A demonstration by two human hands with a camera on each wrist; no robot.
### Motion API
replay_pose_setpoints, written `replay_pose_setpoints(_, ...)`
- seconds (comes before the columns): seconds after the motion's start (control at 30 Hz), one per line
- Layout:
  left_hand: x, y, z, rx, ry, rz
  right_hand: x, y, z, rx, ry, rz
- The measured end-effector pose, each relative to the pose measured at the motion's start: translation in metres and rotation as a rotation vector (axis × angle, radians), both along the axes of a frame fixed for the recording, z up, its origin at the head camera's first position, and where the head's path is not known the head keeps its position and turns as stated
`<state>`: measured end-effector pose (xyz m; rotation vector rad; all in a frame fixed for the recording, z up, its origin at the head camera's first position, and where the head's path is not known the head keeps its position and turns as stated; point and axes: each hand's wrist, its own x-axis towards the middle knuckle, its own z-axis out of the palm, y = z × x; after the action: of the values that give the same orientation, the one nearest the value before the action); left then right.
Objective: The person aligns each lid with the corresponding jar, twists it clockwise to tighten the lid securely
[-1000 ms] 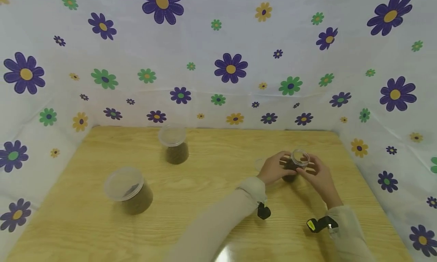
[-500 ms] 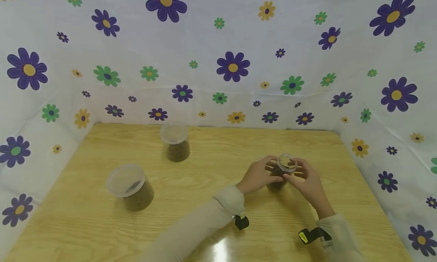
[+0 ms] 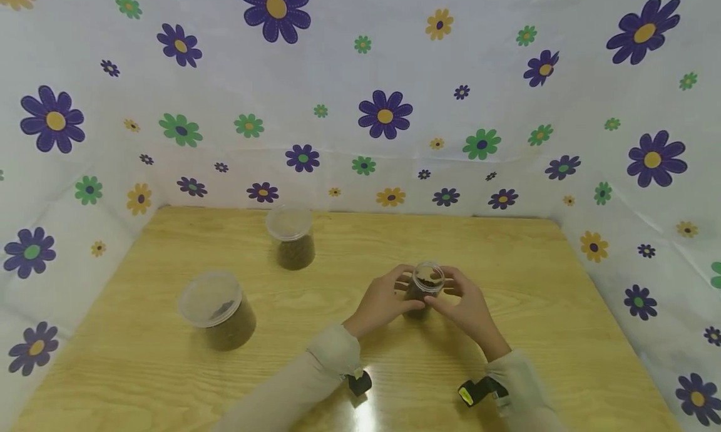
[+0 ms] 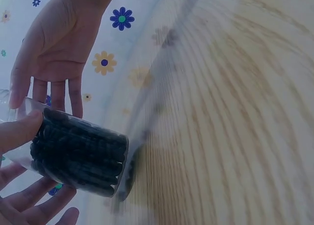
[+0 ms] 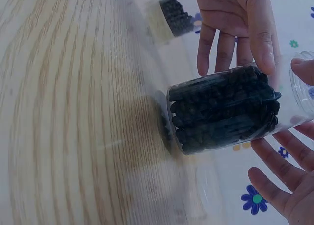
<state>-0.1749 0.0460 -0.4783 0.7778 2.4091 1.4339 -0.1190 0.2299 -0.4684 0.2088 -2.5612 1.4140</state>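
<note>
A white floral cloth point(image 3: 225, 75) walls in a wood-grain table point(image 3: 349, 247), whose open middle appears to give the person room to work. At left, a large lidded jar point(image 3: 228, 325) of dark contents stands well apart from the hands; a second lidded jar point(image 3: 295, 249) stands behind it, both seemingly set out of the way. Near the table's centre, the left hand point(image 3: 382, 302) and right hand point(image 3: 464, 305) clasp a small clear jar point(image 3: 421, 294) from either side, thumbs on the near wall, fingers spread around the sides. The two-sided hold likely keeps the uncapped vessel steady and roughly upright, its mouth free. Whether its base touches the wood is hard to tell. Inside, glossy dark pieces point(image 5: 221, 110) stop short of the rim, a level that probably makes spilling less likely.
</note>
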Motion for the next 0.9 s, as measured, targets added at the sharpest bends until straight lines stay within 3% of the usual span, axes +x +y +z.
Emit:
replay_pose_setpoints(0.43, 0.007, -0.033, -0.003, 0.025, -0.008, 0.071, -0.008, -0.029, -0.005, -0.008, -0.001, 0.069)
replay_pose_setpoints(0.9, 0.007, -0.052, -0.010, 0.064, -0.001, 0.069, -0.012, -0.046, -0.005, -0.001, -0.013, 0.109)
